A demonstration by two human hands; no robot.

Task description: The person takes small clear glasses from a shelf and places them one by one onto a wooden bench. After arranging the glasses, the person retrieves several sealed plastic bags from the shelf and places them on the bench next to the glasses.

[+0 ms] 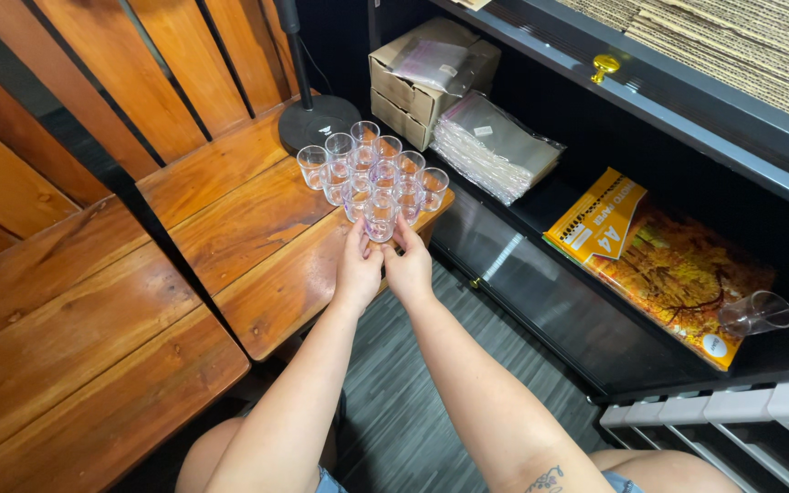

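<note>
Several small clear plastic cups (pixel 369 171) stand packed together at the far corner of a wooden slatted bench (pixel 257 237). My left hand (pixel 358 271) and my right hand (pixel 410 267) reach forward side by side, and together their fingertips pinch the nearest cup (pixel 381 219) at the front of the cluster. That cup stands upright on the bench, touching the cups behind it.
A black round stand base (pixel 318 120) sits just behind the cups. To the right a black shelf (pixel 541 301) holds a cardboard box (pixel 417 78), a stack of clear bags (pixel 495 146), yellow paper packs (pixel 659 265) and one cup lying on its side (pixel 758 313).
</note>
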